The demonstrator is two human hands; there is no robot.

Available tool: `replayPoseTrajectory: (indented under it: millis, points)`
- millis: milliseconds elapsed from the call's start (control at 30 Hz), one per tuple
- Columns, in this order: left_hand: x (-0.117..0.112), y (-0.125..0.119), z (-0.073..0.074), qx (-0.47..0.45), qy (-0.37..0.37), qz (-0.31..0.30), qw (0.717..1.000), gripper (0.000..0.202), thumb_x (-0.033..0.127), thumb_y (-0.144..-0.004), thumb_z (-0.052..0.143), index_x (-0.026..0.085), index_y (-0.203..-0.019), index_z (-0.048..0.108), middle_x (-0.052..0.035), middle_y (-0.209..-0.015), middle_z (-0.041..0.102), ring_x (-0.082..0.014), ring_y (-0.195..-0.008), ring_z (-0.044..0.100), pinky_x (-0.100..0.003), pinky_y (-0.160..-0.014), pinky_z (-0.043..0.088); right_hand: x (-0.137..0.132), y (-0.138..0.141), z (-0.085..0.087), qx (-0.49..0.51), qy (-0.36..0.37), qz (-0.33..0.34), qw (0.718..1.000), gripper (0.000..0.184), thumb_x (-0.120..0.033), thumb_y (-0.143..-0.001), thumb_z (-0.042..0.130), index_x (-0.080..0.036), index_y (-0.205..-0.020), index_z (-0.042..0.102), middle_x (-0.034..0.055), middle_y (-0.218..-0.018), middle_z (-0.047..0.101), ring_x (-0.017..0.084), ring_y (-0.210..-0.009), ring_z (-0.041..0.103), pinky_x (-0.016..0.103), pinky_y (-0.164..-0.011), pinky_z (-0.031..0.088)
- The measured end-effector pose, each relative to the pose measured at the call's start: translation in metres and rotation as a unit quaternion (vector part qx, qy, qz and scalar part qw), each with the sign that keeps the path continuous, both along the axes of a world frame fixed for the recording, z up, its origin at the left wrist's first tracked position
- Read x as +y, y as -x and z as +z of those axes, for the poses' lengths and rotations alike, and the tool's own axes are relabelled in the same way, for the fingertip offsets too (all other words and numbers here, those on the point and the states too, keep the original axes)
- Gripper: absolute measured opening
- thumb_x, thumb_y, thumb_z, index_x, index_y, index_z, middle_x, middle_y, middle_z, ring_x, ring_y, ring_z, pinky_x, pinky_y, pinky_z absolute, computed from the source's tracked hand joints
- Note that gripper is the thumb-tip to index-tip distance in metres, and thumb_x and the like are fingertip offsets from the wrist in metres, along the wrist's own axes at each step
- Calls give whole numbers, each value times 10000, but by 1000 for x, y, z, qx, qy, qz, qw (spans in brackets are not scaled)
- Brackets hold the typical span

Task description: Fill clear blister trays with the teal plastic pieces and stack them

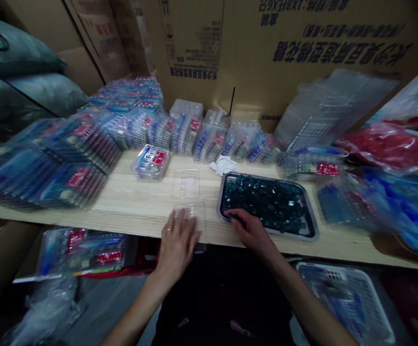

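My left hand (180,238) lies with its fingers spread over a clear plastic tray (200,211) at the table's front edge. A second clear plastic tray (186,183) is just behind it. At the left rim of a metal tray (314,226), my right hand (250,233) pinches a small dark piece between thumb and fingers; it looks like one of the dark green glossy pieces (266,199) heaped in that tray. Left of the clear trays sits a filled clear box (151,162) with a blue item and a red-and-white packet.
Rows of filled clear packs (183,134) line the back, with large stacks (68,158) at left. Empty clear trays (324,110) stack at back right. A crumpled white tissue (223,165) lies behind the metal tray. Below the table are a white basket (374,293) and more packs (86,250).
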State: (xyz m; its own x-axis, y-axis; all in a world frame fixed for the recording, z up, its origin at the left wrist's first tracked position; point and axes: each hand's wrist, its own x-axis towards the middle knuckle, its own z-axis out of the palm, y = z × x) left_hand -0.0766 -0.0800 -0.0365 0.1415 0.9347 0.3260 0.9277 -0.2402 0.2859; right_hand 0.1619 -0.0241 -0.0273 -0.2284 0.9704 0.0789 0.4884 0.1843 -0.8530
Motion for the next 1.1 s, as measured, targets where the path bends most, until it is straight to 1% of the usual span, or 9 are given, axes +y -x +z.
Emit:
replayPoseTrajectory:
  millis: [167,267,433,567,633,700,867,1000,1100]
  points:
    - [-3,-8,-4,101,74,-139,982,925,647,-803,603,171,-1529,284,-165,-1589,277,-402,-1460,223,-569,-1139,277,-1,6,-7,10,-24,25,999,324,-193,-860,450,-182,-1100,667,80,-1037,705,183,-890,651,302,-791,486]
    - [-3,-3,0,81,60,-146,984,742,461,-873,619,204,-1510,337,-140,-1559,355,-391,-1442,282,-576,-1140,270,-4,5,-7,-2,-16,20,1000,323,-190,-854,448,-185,-1086,673,72,-1029,712,177,-861,651,297,-772,486]
    - [8,23,54,-203,38,-144,968,366,279,-943,544,237,-1305,572,-96,-1205,688,-224,-1119,638,-373,-957,497,-5,1,3,0,9,-5,1000,335,-239,-870,447,-192,-1105,680,55,-964,713,154,-714,607,270,-659,455]
    - [49,41,81,-409,228,-95,878,539,386,-888,617,192,-1370,470,-23,-803,696,-157,-675,650,-270,-636,520,0,6,14,-3,24,-6,1000,337,-261,-860,461,-188,-1101,686,47,-908,713,147,-645,571,265,-615,432]
    - [75,42,70,-372,317,-136,862,549,416,-846,655,166,-1320,536,-16,-765,673,-155,-656,621,-256,-603,487,2,9,15,2,16,-1,1000,334,-262,-858,461,-177,-1091,685,55,-924,715,156,-689,594,274,-655,446]
    - [99,38,48,-280,315,-165,892,478,406,-844,650,147,-1245,616,-30,-798,672,-164,-705,613,-271,-654,477,2,11,14,9,8,6,1000,334,-260,-861,454,-171,-1088,681,65,-965,715,166,-754,619,287,-714,463]
    - [137,21,6,-50,119,-201,971,304,311,-909,566,187,-1152,698,-105,-1006,678,-225,-922,592,-368,-851,451,0,7,4,14,6,-3,1000,336,-239,-855,447,-164,-1081,685,78,-1000,714,187,-843,641,323,-804,481]
    - [142,11,6,-7,39,-171,985,248,314,-921,555,216,-1060,736,-124,-1105,681,-270,-1061,562,-452,-935,423,2,4,5,26,-8,-17,999,335,-204,-853,458,-177,-1104,678,70,-1015,709,180,-863,640,311,-800,487]
    - [125,-5,19,-134,-16,-116,984,302,356,-938,518,201,-1104,717,-137,-1201,660,-276,-1140,556,-476,-993,405,5,9,13,40,-27,-12,999,353,-166,-852,456,-185,-1133,668,69,-1022,699,166,-833,637,283,-753,490]
